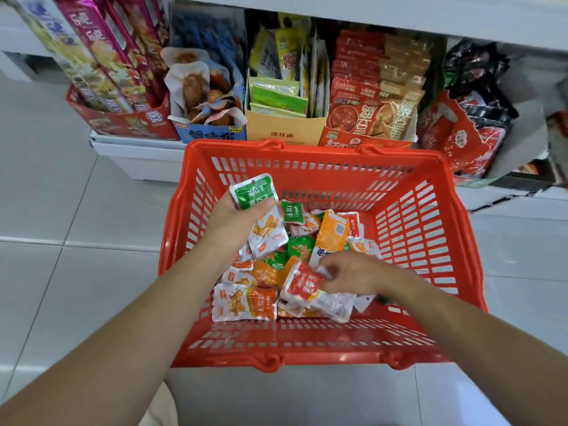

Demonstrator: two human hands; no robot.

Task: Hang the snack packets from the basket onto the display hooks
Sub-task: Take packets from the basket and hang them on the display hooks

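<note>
While the snack packets (246, 304) lie loose in the red slatted plastic basket (307, 361), both grips are occupied.
Right grip (353, 272) is pinched on a red packet (302, 284) atop the heap. Left grip (236, 222), farther in, is curled round a green packet (253, 192) and an orange-white packet (267, 233). The pouches are judged light, slick, crinkly film, best taken by the flat sealed edge. No hooks are seen.

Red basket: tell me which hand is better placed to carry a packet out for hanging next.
Left, probably. The left hand grips a green packet, raised clear above the pile of packets. The right hand is low in that pile inside the basket, only pinching a red packet by its edge.
</note>
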